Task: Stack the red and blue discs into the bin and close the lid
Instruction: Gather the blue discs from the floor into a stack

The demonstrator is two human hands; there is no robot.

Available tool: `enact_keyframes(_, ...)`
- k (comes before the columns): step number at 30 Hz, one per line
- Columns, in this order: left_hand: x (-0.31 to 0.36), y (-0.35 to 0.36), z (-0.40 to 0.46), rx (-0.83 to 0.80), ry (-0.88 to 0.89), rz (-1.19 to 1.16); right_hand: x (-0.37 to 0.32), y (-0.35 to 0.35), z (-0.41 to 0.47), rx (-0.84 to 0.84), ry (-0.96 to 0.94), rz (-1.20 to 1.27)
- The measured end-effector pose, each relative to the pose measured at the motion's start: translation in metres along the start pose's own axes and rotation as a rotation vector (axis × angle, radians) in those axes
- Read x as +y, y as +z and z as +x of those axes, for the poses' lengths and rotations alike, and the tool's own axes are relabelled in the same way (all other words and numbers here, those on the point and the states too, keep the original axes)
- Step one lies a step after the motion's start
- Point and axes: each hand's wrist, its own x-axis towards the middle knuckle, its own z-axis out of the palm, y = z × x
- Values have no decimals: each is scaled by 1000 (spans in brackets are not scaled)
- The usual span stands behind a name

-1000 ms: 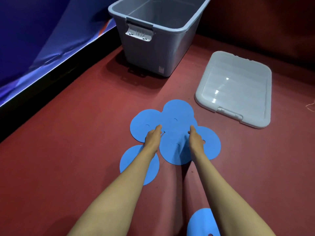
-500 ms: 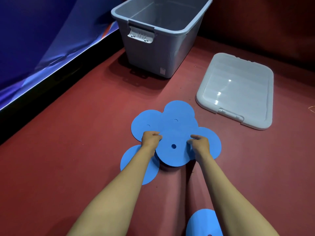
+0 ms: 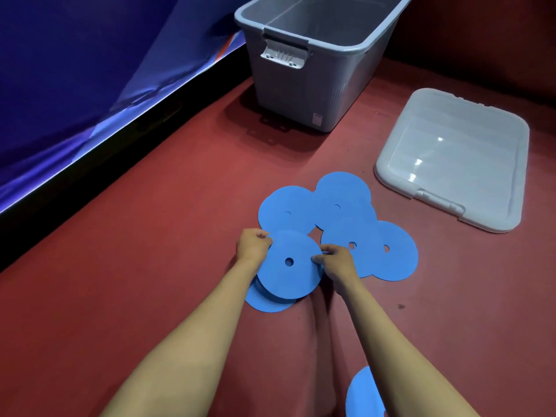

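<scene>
Well in front of the bin (image 3: pixel 304 85), left hand (image 3: pixel 252 245) and right hand (image 3: pixel 337 261) each pinch one blue disc (image 3: pixel 288 275) by opposite edges.

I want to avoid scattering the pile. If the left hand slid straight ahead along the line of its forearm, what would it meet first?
Probably the upper-left blue disc, lying flat just beyond the left hand, which pinches the edge of the held disc. Farther along stands the grey bin. Depth is uncertain, so the hand might pass above the disc.

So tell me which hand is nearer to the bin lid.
Right. The right hand pinches the held disc's right edge, on the side toward the bin lid; the left hand grips its left edge, farther away.
</scene>
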Motion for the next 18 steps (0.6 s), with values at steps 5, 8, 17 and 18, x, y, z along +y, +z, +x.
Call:
enact_keyframes(5,-17,-10,-7,20,8,136,10,9,-6,-7,-4,-14)
enact_keyframes(8,-27,-16,-10,50,2,197,12,16,-13,-13,-20,-44)
enact_keyframes(17,-40,-29,-11,148,-67,231,7,39,-27,-34,-150,-226)
enact_keyframes(18,-41,-30,-10,141,-73,215,8,39,-27,-28,-146,-226)
